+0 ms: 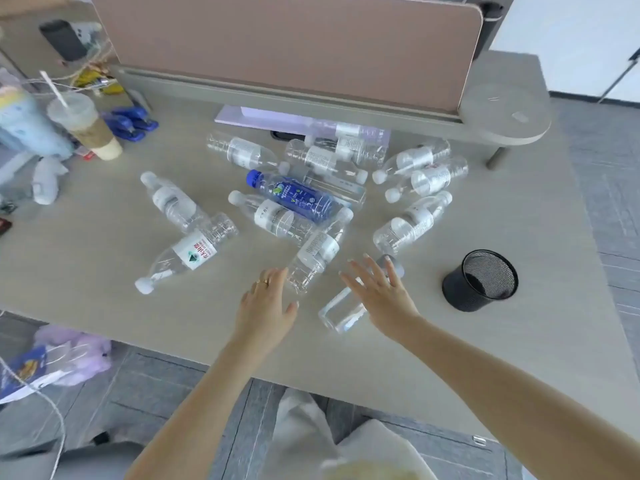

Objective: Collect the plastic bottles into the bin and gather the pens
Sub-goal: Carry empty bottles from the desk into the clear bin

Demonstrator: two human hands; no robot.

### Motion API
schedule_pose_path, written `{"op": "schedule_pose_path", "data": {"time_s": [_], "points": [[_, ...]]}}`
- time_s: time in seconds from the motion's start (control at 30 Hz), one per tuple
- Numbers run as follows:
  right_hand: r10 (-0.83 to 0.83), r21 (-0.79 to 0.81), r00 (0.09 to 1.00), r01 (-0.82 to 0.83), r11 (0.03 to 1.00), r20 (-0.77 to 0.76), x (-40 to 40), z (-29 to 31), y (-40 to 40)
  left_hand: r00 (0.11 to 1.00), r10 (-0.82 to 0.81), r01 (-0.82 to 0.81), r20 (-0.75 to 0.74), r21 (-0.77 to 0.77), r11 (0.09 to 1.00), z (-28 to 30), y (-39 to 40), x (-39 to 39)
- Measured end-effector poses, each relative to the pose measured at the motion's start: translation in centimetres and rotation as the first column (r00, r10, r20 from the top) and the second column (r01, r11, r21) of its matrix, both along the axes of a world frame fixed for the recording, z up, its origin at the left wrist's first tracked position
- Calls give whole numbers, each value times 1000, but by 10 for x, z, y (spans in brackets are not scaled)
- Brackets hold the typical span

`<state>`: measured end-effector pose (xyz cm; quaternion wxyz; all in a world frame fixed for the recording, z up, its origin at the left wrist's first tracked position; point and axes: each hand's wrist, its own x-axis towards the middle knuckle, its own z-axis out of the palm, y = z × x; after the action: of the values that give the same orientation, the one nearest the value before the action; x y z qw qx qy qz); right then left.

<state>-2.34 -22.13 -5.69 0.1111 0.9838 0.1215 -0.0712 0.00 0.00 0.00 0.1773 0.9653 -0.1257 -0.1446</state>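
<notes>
Several clear plastic bottles lie scattered on the grey desk (104, 327), among them a blue-labelled bottle (294, 196) in the middle and one with a red and green label (192, 252) at the left. My left hand (266, 306) hovers open beside the base of a clear bottle (317, 251). My right hand (379, 292) is spread open over another clear bottle (341, 311) lying near the front; its fingers are not closed around it. A black mesh pen cup (481, 280) stands at the right. No pens are visible.
A pink divider panel (287, 46) closes off the back of the desk. At the back left stand a lidded drink cup (85, 126), blue clips (130, 123) and clutter. A bag with bottles (52, 362) lies on the floor at the left.
</notes>
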Motion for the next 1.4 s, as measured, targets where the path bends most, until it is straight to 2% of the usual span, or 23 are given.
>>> {"op": "schedule_pose_path", "data": {"time_s": [0.03, 0.1, 0.2, 0.33, 0.47, 0.7, 0.93, 1.03, 1.1, 1.23, 1.4], "points": [[5, 14, 1000, -6, 1000, 31, 2, -2, 0, 1000, -6, 6, 17, -11, 1000, -1, 2, 7], [-12, -11, 999, 12, 1000, -30, 0, -3, 3, 999, -28, 29, 43, -19, 999, -3, 3, 20], [-67, -62, 997, 65, 996, -43, -12, -11, 7, 995, -91, 91, 48, -12, 996, -5, 0, 37], [-104, 20, 994, 103, 994, 36, -27, -12, 12, 979, -181, 179, 97, 23, 984, -3, -8, 61], [-181, 120, 983, 178, 977, 21, -41, -4, 24, 918, -350, 311, 188, 206, 928, 3, -37, 94], [-301, 189, 952, 287, 939, 50, -68, 13, 39, 861, -497, 392, 109, 481, 784, -19, -83, 120], [-403, 207, 909, 377, 903, 102, -94, 38, 42, 826, -563, 435, 19, 614, 659, -33, -98, 124], [-492, 234, 863, 458, 858, 115, -96, 50, 36, 800, -600, 501, 10, 540, 676, -41, -95, 105], [-564, 280, 817, 518, 808, 118, -99, 54, 33, 828, -560, 517, -26, 423, 744, -46, -88, 94], [-692, 373, 718, 621, 689, 81, -107, 60, 29, 893, -431, 448, -128, 169, 878, -49, -70, 79], [-809, 486, 588, 709, 510, -9, -117, 67, 28, 911, -405, 401, -81, -59, 914, -22, -64, 50]]}}
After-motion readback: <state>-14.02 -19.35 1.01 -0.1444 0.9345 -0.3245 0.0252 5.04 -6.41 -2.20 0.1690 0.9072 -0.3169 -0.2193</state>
